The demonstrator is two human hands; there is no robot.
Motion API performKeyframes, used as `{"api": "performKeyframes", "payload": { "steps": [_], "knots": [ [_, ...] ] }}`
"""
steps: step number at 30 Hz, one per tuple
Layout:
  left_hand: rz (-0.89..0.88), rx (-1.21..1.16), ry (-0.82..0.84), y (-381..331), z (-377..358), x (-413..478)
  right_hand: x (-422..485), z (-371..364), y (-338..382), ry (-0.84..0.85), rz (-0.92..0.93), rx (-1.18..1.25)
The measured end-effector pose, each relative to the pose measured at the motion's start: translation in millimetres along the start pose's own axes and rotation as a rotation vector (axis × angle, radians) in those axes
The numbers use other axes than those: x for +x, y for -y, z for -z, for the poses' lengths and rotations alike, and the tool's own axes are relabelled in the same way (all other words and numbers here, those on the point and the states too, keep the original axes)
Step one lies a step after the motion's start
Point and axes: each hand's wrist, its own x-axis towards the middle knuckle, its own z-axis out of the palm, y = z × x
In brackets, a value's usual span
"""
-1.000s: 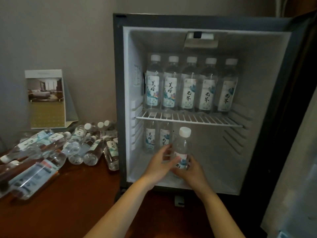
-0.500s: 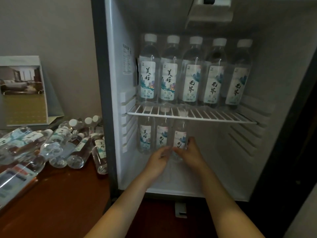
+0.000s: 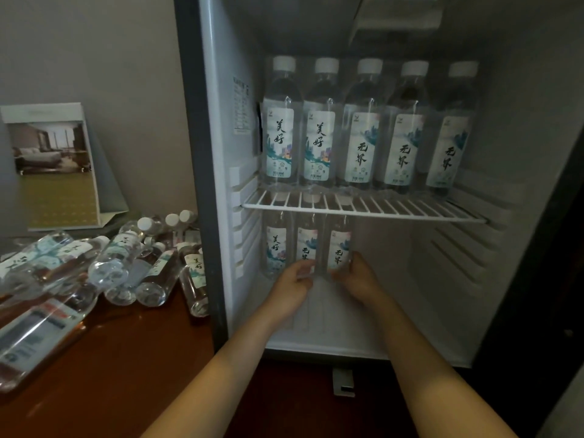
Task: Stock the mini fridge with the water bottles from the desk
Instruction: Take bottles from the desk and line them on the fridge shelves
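Note:
The open mini fridge holds several upright water bottles on its wire shelf. Three more bottles stand below the shelf at the back left. The rightmost of these, a clear bottle with a white label, sits between my hands. My right hand curls round its lower right side. My left hand touches its lower left with bent fingers, in front of the middle bottle. Several loose water bottles lie on their sides on the brown desk to the left.
A folded card with a room photo stands against the wall behind the bottle pile. The right half of the fridge's lower compartment is bare. The dark fridge door edge rises at the far right.
The bottle has gone from the front of the lower compartment to the back row beside the two standing there. Both hands moved inward with it, and the view came closer.

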Motion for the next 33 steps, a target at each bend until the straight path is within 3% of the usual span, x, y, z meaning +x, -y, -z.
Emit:
{"api": "performKeyframes", "payload": {
  "steps": [7, 11, 20, 26, 30, 33],
  "knots": [
    [-0.027, 0.129, 0.098, -15, 24, -40, -44, -20, 7, -0.322, -0.033, -0.044],
    [0.005, 0.141, 0.187, -22, 43, -70, -65, -29, 34, -0.367, 0.024, -0.061],
    [0.132, 0.118, 0.114, -24, 114, -140, -110, -89, 90, -0.126, 0.133, 0.085],
    [0.224, 0.174, -0.145, -8, 178, -178, -137, -144, 113, 0.022, 0.171, 0.096],
    [0.268, 0.403, -0.382, 20, 221, -181, -147, -177, 121, 0.199, 0.176, 0.058],
    [0.340, 0.654, -0.425, 41, 243, -178, -146, -203, 118, 0.373, 0.200, -0.048]
  ]
}}
